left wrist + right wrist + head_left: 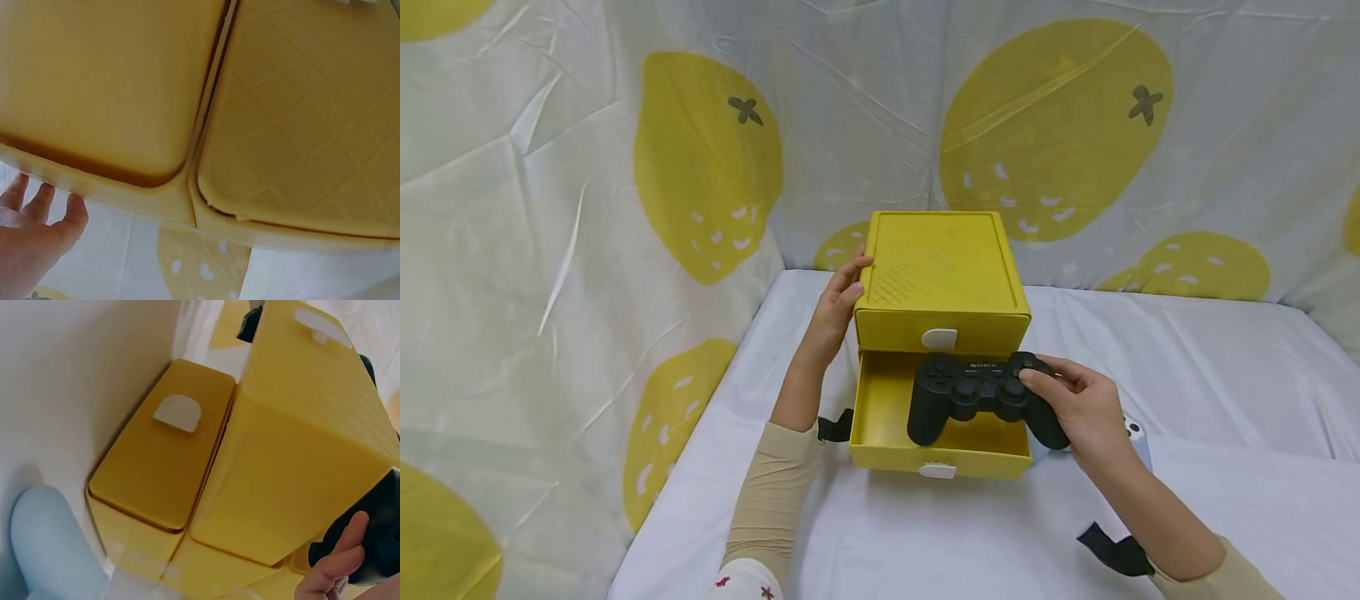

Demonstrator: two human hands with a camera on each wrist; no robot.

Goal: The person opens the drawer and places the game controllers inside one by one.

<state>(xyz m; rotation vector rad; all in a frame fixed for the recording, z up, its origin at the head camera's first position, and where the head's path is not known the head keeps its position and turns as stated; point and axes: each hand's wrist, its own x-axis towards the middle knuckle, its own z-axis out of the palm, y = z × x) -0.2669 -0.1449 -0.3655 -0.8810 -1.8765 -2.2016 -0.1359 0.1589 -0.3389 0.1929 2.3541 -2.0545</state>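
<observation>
A yellow box with two drawers [947, 258] stands on the white cloth, and its lower drawer [880, 417] is pulled out. Over that drawer my right hand [1086, 408] holds a black game controller [977, 387] by its right grip, thumb on top. In the right wrist view the controller [381, 531] is partly cut off at the edge, with my fingers [340, 556] against it. My left hand [835, 312] rests against the box's left side. The left wrist view has its fingers [76, 215] touching the yellow wall [125, 200], fairly straight.
A light blue object [1138, 437] with a small face print lies partly hidden behind my right wrist. The right wrist view has a rounded light blue shape [50, 544] beside the box. Lemon-print cloth [865, 108] hangs behind and to the left.
</observation>
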